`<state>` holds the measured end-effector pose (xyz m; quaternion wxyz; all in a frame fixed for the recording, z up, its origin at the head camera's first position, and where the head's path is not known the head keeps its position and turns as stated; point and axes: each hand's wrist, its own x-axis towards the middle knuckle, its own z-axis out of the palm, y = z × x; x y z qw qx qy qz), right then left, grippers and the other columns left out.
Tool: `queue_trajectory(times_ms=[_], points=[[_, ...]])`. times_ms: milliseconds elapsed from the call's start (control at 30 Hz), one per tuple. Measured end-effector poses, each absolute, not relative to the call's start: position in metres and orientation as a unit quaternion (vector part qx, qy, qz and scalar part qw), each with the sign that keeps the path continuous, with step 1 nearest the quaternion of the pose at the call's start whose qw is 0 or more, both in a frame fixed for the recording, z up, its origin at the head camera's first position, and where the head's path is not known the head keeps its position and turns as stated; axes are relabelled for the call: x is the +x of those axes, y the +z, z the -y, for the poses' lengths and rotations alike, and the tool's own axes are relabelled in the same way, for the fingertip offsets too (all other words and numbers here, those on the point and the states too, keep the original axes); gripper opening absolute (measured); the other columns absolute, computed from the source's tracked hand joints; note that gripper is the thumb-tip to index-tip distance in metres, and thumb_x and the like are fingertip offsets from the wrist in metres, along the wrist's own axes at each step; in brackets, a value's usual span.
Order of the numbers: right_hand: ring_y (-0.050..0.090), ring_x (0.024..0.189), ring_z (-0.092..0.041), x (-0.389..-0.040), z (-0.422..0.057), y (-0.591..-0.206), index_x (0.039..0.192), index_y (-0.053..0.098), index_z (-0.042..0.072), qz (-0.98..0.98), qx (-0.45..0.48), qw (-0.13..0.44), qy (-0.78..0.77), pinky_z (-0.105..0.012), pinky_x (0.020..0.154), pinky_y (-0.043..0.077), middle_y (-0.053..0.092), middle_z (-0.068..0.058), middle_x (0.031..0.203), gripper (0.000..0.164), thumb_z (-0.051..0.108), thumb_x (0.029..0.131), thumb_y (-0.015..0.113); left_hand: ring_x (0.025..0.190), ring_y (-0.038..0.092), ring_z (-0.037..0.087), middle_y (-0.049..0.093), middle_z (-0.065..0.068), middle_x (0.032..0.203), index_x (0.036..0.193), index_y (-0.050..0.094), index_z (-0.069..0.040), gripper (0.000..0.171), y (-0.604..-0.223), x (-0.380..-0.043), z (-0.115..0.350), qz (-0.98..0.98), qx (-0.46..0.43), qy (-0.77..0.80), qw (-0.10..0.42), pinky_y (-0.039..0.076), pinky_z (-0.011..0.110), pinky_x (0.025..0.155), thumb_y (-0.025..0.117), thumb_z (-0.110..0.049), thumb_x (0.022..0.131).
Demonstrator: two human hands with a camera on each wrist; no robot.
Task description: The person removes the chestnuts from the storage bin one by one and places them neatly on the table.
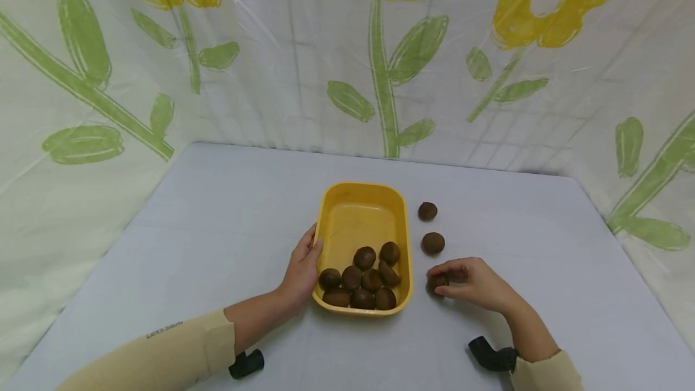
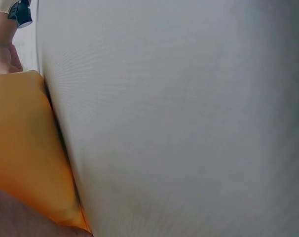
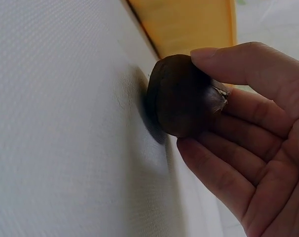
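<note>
A yellow plastic tray stands on the table with several brown chestnuts gathered at its near end. My left hand grips the tray's left side, its thumb at the rim; in the left wrist view the tray's outer wall fills the lower left. Right of the tray, my right hand pinches a chestnut between thumb and fingers, at or just above the tabletop. Beyond that hand lie two loose chestnuts, a nearer one and a farther one.
A pale cloth covers the table. Behind it hangs a white curtain printed with yellow flowers and green leaves. A black wrist-worn device sits at the right wrist, and another shows under the left forearm.
</note>
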<state>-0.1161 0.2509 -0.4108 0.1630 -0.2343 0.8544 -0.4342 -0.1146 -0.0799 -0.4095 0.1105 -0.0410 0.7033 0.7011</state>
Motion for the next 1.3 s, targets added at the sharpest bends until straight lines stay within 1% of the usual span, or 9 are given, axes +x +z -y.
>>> queue_trajectory(times_ms=[100,267,400,633,933,1067,1167,1300], points=[[0.063,0.095,0.002,-0.116,-0.251,-0.41,0.109,0.067,0.002,-0.858,-0.236,0.159,-0.427,-0.018,0.081,0.053,0.069,-0.013,0.108,0.035,0.022,0.082,0.072,0.144,0.016,0.026,0.018,0.007,0.156,0.149,0.017,-0.011,0.049,-0.41,-0.114,0.08,-0.704,-0.039,0.7,0.109,0.017,0.047,0.115,0.027,-0.022,0.103],[0.062,0.1,0.001,-0.115,-0.251,-0.409,0.111,0.067,0.003,-0.866,-0.238,0.152,-0.414,-0.016,0.085,0.05,0.068,-0.011,0.11,0.04,0.027,0.08,0.073,0.144,0.017,0.023,0.019,0.004,0.156,0.149,0.017,-0.013,0.048,-0.41,-0.116,0.08,-0.703,-0.045,0.701,0.112,0.017,0.046,0.116,0.027,-0.022,0.103],[0.062,0.101,-0.001,-0.115,-0.25,-0.409,0.112,0.066,0.004,-0.863,-0.238,0.16,-0.415,-0.015,0.085,0.05,0.068,-0.011,0.112,0.043,0.029,0.078,0.074,0.144,0.018,0.024,0.02,0.005,0.156,0.149,0.018,-0.012,0.048,-0.411,-0.116,0.08,-0.703,-0.04,0.701,0.111,0.017,0.047,0.115,0.027,-0.021,0.103],[0.063,0.099,-0.003,-0.115,-0.251,-0.409,0.111,0.066,0.003,-0.858,-0.241,0.178,-0.417,-0.013,0.082,0.05,0.067,-0.013,0.111,0.038,0.024,0.08,0.073,0.144,0.016,0.022,0.019,0.003,0.156,0.149,0.018,-0.013,0.048,-0.41,-0.115,0.08,-0.703,-0.041,0.701,0.109,0.016,0.045,0.116,0.027,-0.022,0.103],[0.062,0.096,0.002,-0.115,-0.251,-0.409,0.109,0.067,0.002,-0.866,-0.237,0.16,-0.41,-0.013,0.081,0.051,0.068,-0.012,0.108,0.034,0.02,0.08,0.073,0.144,0.014,0.022,0.018,0.004,0.156,0.149,0.017,-0.012,0.048,-0.41,-0.115,0.081,-0.701,-0.028,0.705,0.106,0.015,0.045,0.116,0.026,-0.021,0.103],[0.061,0.097,0.002,-0.115,-0.25,-0.409,0.109,0.067,0.002,-0.872,-0.232,0.152,-0.402,-0.017,0.083,0.052,0.069,-0.011,0.108,0.035,0.02,0.079,0.073,0.144,0.014,0.022,0.018,0.004,0.156,0.149,0.017,-0.012,0.048,-0.41,-0.115,0.081,-0.7,-0.029,0.705,0.106,0.015,0.045,0.116,0.026,-0.021,0.103],[0.063,0.101,-0.005,-0.115,-0.25,-0.407,0.111,0.067,0.002,-0.879,-0.232,0.152,-0.388,-0.024,0.086,0.053,0.068,-0.011,0.11,0.038,0.022,0.079,0.074,0.144,0.015,0.023,0.018,0.004,0.156,0.149,0.017,-0.012,0.048,-0.411,-0.115,0.081,-0.699,-0.032,0.706,0.106,0.015,0.046,0.116,0.026,-0.021,0.103],[0.063,0.107,-0.022,-0.116,-0.25,-0.396,0.115,0.065,0.002,-0.892,-0.228,0.136,-0.366,-0.032,0.088,0.052,0.066,-0.011,0.116,0.044,0.027,0.08,0.073,0.144,0.016,0.023,0.018,0.004,0.156,0.149,0.016,-0.012,0.048,-0.412,-0.115,0.081,-0.695,-0.029,0.71,0.111,0.016,0.046,0.116,0.026,-0.021,0.103]])
